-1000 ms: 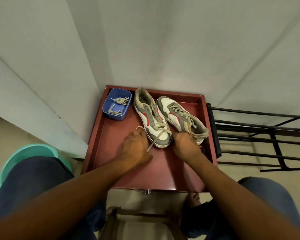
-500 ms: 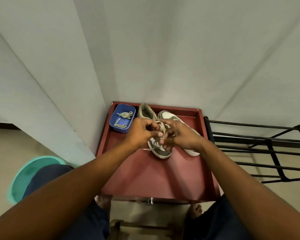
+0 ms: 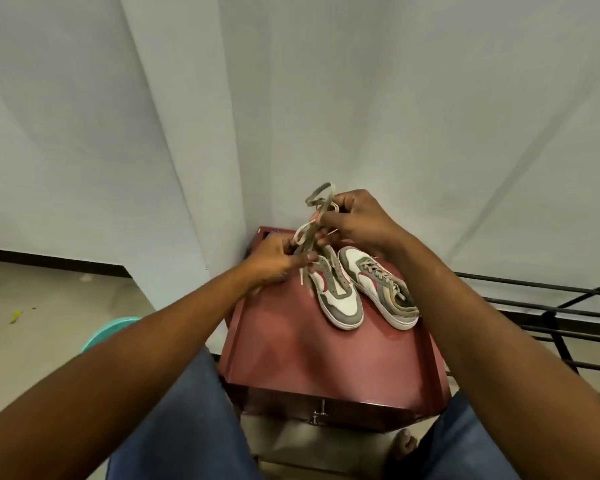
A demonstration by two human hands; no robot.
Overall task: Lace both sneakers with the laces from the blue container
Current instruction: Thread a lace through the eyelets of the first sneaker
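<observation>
The long, flat beige cloth lace (image 3: 318, 207) was up in the air, just above the back end of the shoes. Both hands held it. The left hand (image 3: 274, 259) pinched the low part with curled fingers. The right hand (image 3: 357, 220) pinched the high part, and a loop stuck up above it. One loose end hung down by the left hand.

Under the hands sat the grey, white and red left sneaker (image 3: 338, 294). Its lace holes looked mostly bare. I could not tell if the lace went through any of them. Just beside it sat the matching grey, white and red right sneaker (image 3: 383, 289). Laces crossed all the way up it, so I think that one was done. So about half the job looked done, and the left sneaker was still left to lace.

The small blue plastic container (image 3: 273, 232) was almost all hidden behind the left hand. Only a thin blue edge showed, so I could not count any laces in it.

Both shoes stood on a dark red wooden tray-top table (image 3: 326, 362). A black metal rack (image 3: 534, 308) stood to its right. A round teal plastic tub (image 3: 113, 329) sat on the floor to the left.

I counted two sneakers, two hands, one table, one rack and one tub. The lace in the hands looked like one.
</observation>
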